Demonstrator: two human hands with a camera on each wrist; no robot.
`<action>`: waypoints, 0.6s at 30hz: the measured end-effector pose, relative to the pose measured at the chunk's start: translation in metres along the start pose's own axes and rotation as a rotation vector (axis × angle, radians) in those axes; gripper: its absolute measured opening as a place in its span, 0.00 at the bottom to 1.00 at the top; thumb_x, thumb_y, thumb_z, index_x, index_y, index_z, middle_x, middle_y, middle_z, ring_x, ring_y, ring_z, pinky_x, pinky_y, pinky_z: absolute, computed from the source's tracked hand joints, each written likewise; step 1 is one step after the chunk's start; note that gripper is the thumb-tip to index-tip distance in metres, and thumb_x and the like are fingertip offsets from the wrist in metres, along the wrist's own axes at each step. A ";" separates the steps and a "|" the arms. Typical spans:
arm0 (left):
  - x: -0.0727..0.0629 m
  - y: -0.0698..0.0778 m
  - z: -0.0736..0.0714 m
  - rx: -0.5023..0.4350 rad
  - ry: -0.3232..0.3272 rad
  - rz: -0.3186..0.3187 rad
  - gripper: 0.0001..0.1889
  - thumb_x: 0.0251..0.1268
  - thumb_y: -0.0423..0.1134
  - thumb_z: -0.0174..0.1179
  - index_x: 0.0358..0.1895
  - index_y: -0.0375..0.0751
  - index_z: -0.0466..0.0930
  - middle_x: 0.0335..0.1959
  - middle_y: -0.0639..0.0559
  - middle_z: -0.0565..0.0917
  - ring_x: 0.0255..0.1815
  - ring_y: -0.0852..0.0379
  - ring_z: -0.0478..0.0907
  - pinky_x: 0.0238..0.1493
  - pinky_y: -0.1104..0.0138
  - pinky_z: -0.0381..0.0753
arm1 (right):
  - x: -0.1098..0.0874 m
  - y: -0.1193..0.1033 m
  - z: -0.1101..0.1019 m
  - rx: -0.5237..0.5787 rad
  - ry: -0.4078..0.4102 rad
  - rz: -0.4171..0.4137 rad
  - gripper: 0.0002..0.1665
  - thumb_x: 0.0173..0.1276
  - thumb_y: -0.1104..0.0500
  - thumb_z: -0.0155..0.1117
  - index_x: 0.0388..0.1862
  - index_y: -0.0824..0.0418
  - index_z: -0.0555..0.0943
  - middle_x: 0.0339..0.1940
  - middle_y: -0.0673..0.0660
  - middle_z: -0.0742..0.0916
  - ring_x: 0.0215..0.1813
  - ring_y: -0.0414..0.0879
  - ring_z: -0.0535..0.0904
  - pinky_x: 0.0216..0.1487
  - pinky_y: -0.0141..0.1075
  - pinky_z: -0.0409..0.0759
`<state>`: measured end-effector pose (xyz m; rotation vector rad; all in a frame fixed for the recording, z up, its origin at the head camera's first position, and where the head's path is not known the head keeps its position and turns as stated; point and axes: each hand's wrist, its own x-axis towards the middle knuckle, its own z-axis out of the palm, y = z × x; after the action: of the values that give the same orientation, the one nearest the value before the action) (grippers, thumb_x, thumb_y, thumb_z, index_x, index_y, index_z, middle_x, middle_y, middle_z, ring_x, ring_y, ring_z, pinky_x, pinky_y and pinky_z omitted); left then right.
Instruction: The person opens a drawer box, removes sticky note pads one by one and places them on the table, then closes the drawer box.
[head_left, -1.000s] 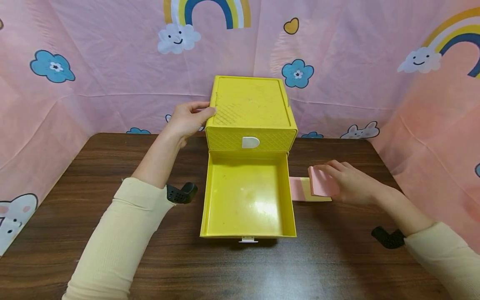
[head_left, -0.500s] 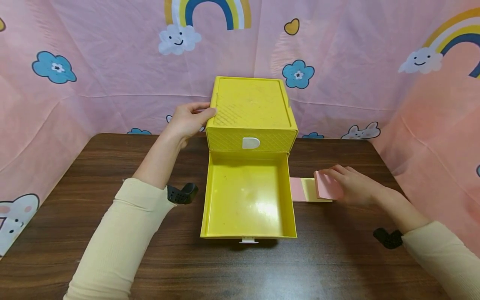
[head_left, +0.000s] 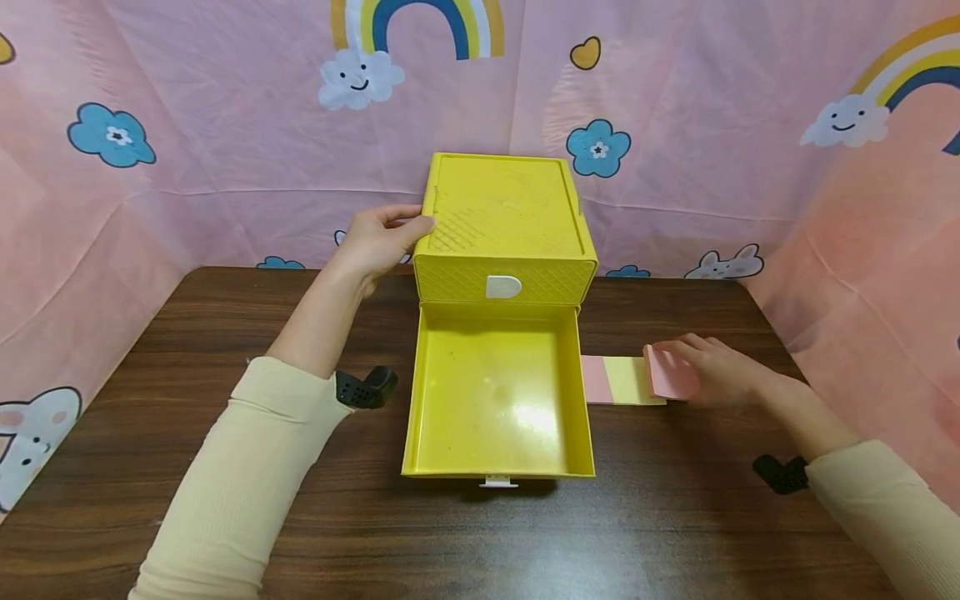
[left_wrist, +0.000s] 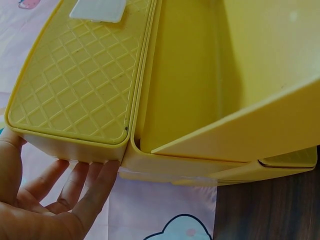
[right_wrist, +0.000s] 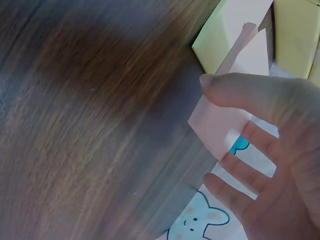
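A yellow drawer box (head_left: 517, 208) stands at the table's back, its lower drawer (head_left: 491, 400) pulled out towards me with nothing in it. My left hand (head_left: 378, 246) holds the box's left side, thumb on the top edge; in the left wrist view its fingertips (left_wrist: 107, 170) press the side wall. Right of the drawer, my right hand (head_left: 723, 371) pinches a pink sticky note pad (head_left: 672, 373), tilted, between thumb and fingers. Just left of that pad, a yellow sticky note pad (head_left: 628, 380) and a pink sticky note pad (head_left: 597, 379) lie side by side, next to the drawer.
The upper drawer, with a white pull tab (head_left: 503, 287), is closed. A dark wooden table (head_left: 645, 517) carries everything. Pink patterned cloth (head_left: 675, 200) hangs behind and at both sides. Each wrist wears a black camera mount (head_left: 366, 387).
My right hand has moved a little to the right with the pink pad, uncovering more of the yellow pad. My left hand has stayed on the box.
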<state>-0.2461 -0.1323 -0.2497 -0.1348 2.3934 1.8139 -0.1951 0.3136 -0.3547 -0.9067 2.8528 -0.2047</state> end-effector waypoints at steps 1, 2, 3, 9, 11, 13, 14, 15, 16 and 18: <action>0.000 0.000 0.000 -0.001 -0.001 0.000 0.26 0.64 0.49 0.55 0.65 0.52 0.67 0.56 0.49 0.71 0.51 0.53 0.73 0.49 0.63 0.80 | -0.001 0.002 0.000 0.001 0.000 -0.002 0.45 0.41 0.63 0.77 0.61 0.63 0.68 0.51 0.63 0.76 0.50 0.60 0.72 0.49 0.58 0.73; 0.000 0.000 0.000 0.000 0.000 0.001 0.25 0.65 0.50 0.55 0.65 0.52 0.67 0.56 0.49 0.71 0.51 0.53 0.72 0.49 0.63 0.80 | -0.001 0.004 0.001 0.000 0.002 -0.005 0.45 0.41 0.63 0.77 0.61 0.63 0.68 0.51 0.63 0.76 0.50 0.60 0.73 0.49 0.57 0.73; 0.000 0.000 0.000 -0.004 0.001 0.000 0.25 0.64 0.49 0.55 0.65 0.52 0.67 0.56 0.49 0.71 0.51 0.53 0.73 0.49 0.63 0.80 | -0.001 0.006 0.002 -0.001 -0.001 -0.003 0.45 0.41 0.63 0.76 0.61 0.63 0.68 0.51 0.63 0.76 0.50 0.60 0.73 0.48 0.58 0.73; 0.000 0.000 0.001 -0.011 0.007 0.002 0.25 0.65 0.49 0.55 0.65 0.52 0.68 0.55 0.49 0.71 0.49 0.54 0.74 0.48 0.62 0.80 | -0.003 0.014 0.003 0.011 -0.032 0.021 0.44 0.42 0.64 0.74 0.61 0.64 0.67 0.53 0.65 0.75 0.52 0.62 0.72 0.50 0.60 0.71; 0.000 0.000 0.000 -0.006 0.004 0.003 0.25 0.65 0.49 0.55 0.65 0.52 0.67 0.56 0.49 0.71 0.50 0.54 0.73 0.49 0.62 0.80 | -0.004 0.016 0.004 0.019 -0.040 0.024 0.45 0.42 0.64 0.74 0.62 0.64 0.67 0.53 0.66 0.75 0.53 0.62 0.71 0.51 0.61 0.70; 0.000 -0.001 0.000 0.004 0.003 0.004 0.25 0.65 0.49 0.54 0.65 0.52 0.67 0.56 0.49 0.71 0.51 0.53 0.73 0.50 0.62 0.79 | -0.004 0.018 0.004 0.027 -0.054 0.039 0.45 0.42 0.64 0.74 0.62 0.64 0.67 0.53 0.66 0.75 0.53 0.63 0.71 0.50 0.61 0.70; 0.000 -0.001 0.000 0.007 0.003 0.004 0.26 0.65 0.49 0.55 0.65 0.52 0.67 0.56 0.49 0.71 0.51 0.53 0.73 0.50 0.62 0.79 | -0.005 0.019 0.004 0.032 -0.062 0.049 0.45 0.42 0.64 0.74 0.62 0.64 0.67 0.53 0.66 0.75 0.53 0.63 0.71 0.50 0.61 0.70; 0.000 -0.001 0.000 0.007 0.003 0.004 0.26 0.65 0.50 0.55 0.65 0.53 0.67 0.56 0.49 0.71 0.52 0.53 0.73 0.51 0.62 0.79 | -0.005 0.019 0.004 0.036 -0.073 0.060 0.45 0.42 0.64 0.74 0.62 0.64 0.67 0.54 0.66 0.75 0.53 0.63 0.71 0.50 0.61 0.70; 0.000 -0.001 0.000 0.012 0.004 0.004 0.26 0.64 0.50 0.55 0.65 0.53 0.67 0.56 0.49 0.71 0.52 0.53 0.72 0.51 0.62 0.78 | -0.005 0.020 0.004 0.042 -0.085 0.072 0.45 0.43 0.63 0.74 0.62 0.64 0.66 0.54 0.66 0.75 0.53 0.64 0.71 0.50 0.61 0.70; 0.000 -0.001 -0.001 0.022 0.007 0.004 0.26 0.64 0.51 0.55 0.65 0.53 0.67 0.57 0.49 0.71 0.52 0.53 0.72 0.52 0.62 0.78 | -0.005 0.022 0.004 0.048 -0.106 0.098 0.45 0.43 0.63 0.73 0.63 0.63 0.66 0.54 0.66 0.75 0.53 0.66 0.71 0.48 0.60 0.72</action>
<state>-0.2459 -0.1332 -0.2500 -0.1342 2.4190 1.7906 -0.2023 0.3339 -0.3619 -0.7437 2.7731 -0.2060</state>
